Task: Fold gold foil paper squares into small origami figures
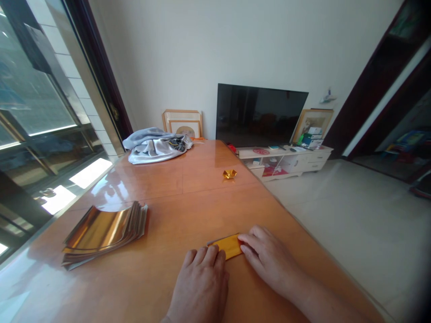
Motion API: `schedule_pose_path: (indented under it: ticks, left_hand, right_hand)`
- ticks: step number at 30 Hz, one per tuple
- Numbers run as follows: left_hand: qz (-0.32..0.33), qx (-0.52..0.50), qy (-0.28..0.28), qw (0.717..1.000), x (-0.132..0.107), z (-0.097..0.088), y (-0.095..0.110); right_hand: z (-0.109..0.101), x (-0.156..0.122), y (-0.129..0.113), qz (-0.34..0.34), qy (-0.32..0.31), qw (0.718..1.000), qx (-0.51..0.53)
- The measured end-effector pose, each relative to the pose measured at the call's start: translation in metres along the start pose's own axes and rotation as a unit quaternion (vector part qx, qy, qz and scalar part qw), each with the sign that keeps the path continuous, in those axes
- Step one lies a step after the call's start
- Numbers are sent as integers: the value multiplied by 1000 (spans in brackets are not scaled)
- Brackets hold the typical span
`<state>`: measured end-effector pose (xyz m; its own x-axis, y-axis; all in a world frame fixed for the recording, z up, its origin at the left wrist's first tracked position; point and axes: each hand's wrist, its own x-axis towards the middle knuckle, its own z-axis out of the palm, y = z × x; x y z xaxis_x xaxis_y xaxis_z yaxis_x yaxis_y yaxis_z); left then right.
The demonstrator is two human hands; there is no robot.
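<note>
Off to your left sits a curved stack of gold foil sheets (pixel 104 235), with a small folded gold foil figure (pixel 229 174) farther ahead and a crumpled grey cloth (pixel 156 146) at the far end. The glossy wooden table (pixel 161 188) runs toward a white TV cabinet (pixel 286 159) and a dark flat-screen TV (pixel 261 115), beside a tiled floor (pixel 353 215). The folded gold strip (pixel 227 246) lies between your left hand (pixel 198 287) and right hand (pixel 269 260), whose open fingers rest against it without gripping.
</note>
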<state>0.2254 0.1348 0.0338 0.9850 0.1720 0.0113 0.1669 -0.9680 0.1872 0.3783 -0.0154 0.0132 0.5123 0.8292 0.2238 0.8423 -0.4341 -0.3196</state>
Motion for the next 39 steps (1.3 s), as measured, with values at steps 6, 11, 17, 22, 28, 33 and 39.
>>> schedule_pose_path:
  ticks: [6,11,17,22,28,33,39]
  left_hand:
    - [1,-5,6,1000,-1,4,-2]
    - [-10,-21,6,1000,1,-2,-2]
    - [-10,-57,14,998,0,-8,-3]
    - [1,-62,10,998,-1,-9,-6]
    - [9,-58,40,997,1,-10,-6]
    - [6,-54,55,997,10,-9,-9]
    - [-10,-35,48,998,21,-5,-16]
  right_hand:
    - [1,0,2,-9,3,1000,-1]
    - [1,1,1,10,-1,1000,-13]
    - [1,2,-2,10,-9,999,-44]
    - [0,1,-5,12,0,999,-36]
    - [-4,0,-8,-2,-5,1000,-27]
    - [0,8,-5,-3,2,1000,-24]
    - [10,19,-5,19,22,999,-31]
